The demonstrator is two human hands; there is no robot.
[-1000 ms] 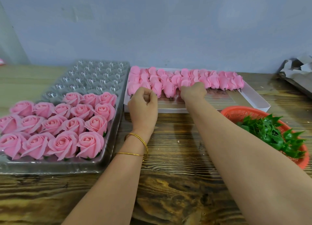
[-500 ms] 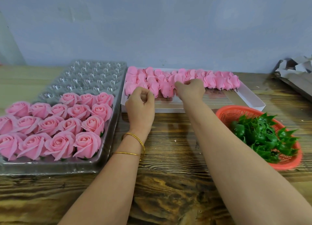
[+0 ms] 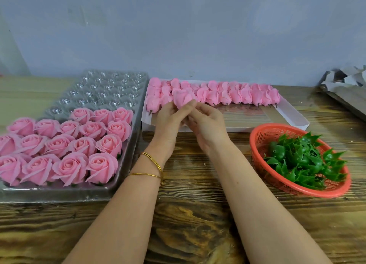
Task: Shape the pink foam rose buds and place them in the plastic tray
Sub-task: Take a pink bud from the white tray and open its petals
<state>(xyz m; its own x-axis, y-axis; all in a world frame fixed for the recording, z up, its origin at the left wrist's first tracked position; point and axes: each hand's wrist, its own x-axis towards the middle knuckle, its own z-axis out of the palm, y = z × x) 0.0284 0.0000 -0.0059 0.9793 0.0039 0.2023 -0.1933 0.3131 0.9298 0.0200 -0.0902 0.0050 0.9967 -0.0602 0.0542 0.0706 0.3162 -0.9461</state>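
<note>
Nearest, two gold bangles (image 3: 152,160) are worn on the left wrist above the wooden table (image 3: 188,214). Shaped roses (image 3: 79,143) are seated in the plastic tray (image 3: 59,194) at left; green calyxes (image 3: 303,160) are heaped in a red basket (image 3: 257,137) at right. Beyond, one pink bud (image 3: 183,97) is pinched between the left hand (image 3: 168,119) and the right hand (image 3: 208,125), held over the white box (image 3: 293,115) where unshaped buds (image 3: 245,95) are lined

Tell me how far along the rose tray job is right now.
Done: shaped roses fill the plastic tray's near rows. In hand: the left hand and right hand hold one closed bud. Left: the tray's far cups are empty, and unshaped buds lie in the white box.
</note>
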